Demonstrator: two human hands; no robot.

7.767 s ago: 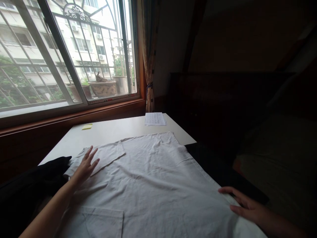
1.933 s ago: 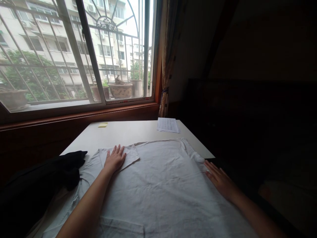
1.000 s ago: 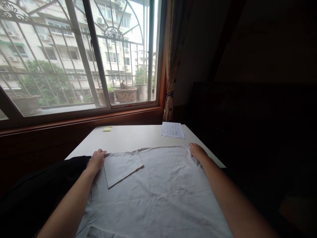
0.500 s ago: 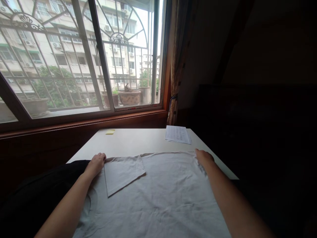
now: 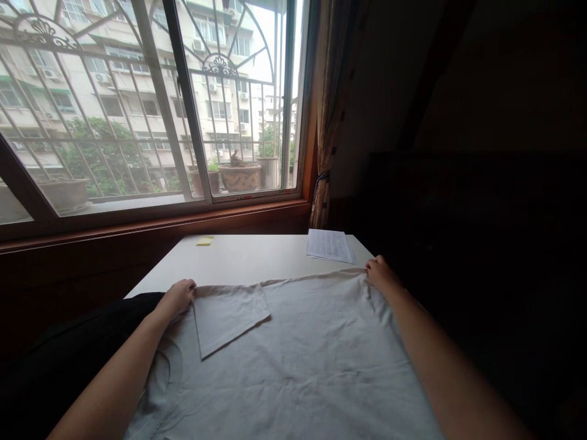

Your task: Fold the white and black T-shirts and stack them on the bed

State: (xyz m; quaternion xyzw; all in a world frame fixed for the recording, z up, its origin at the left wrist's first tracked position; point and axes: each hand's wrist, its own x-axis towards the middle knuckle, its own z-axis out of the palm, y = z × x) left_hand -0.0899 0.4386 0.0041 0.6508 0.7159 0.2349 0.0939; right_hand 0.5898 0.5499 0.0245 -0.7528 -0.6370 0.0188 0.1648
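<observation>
A light grey T-shirt (image 5: 316,342) lies spread over the white table (image 5: 247,256), its near part running out of the bottom of the view. One short sleeve (image 5: 232,318) is folded inward on top of the shirt at the far left. At that sleeve's shoulder corner, my left hand (image 5: 180,296) is closed on the cloth. My right hand (image 5: 381,274) pinches the far right corner and holds it slightly raised, with creases running down from the fingers. Its fingertips are partly hidden.
Printed papers (image 5: 329,245) lie at the table's far right, and yellow sticky notes (image 5: 205,241) at the far left. Dark cloth (image 5: 92,342) is bunched on the left. Beyond the table are a window (image 5: 197,110) and a tied curtain (image 5: 323,153).
My right hand has lifted and moved slightly away with the shirt's far right corner, pulling the far edge up on that side. My left hand stays nearly in place.
</observation>
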